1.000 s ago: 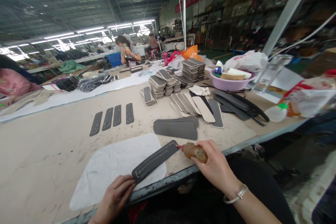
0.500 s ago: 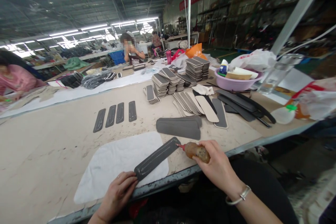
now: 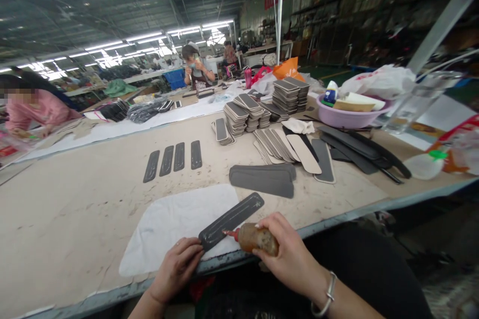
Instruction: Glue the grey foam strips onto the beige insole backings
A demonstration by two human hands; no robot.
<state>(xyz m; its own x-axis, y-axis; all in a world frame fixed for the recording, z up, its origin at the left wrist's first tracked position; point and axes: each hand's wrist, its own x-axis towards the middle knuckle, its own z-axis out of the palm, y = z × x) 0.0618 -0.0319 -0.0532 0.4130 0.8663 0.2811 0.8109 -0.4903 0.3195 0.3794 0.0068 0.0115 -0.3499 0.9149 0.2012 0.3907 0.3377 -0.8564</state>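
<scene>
A dark grey rounded strip [image 3: 245,210] lies slanted across a white sheet [image 3: 157,224], with shiny wet lines along its face. My left hand [image 3: 181,261] is closed on the strip's lower left end at the table edge. In my right hand [image 3: 286,249] is a brownish glue bottle [image 3: 258,239], tipped on its side. Its red nozzle [image 3: 232,234] points left, at or just over the lower part of the strip. Behind the strip lies a small pile of plain grey strips [image 3: 262,181].
Several wet-faced strips [image 3: 178,156] lie spaced out at the left. Stacks of pale-edged pieces [image 3: 235,117], fanned beige pieces [image 3: 275,144] and a purple basin [image 3: 344,118] stand farther back. A squat green-capped bottle [image 3: 426,165] is at the right. Co-workers sit across the tables.
My right hand has brought the bottle left and down, from the strip's upper end towards its lower end. My left hand still holds the lower end. The whole view has shifted slightly.
</scene>
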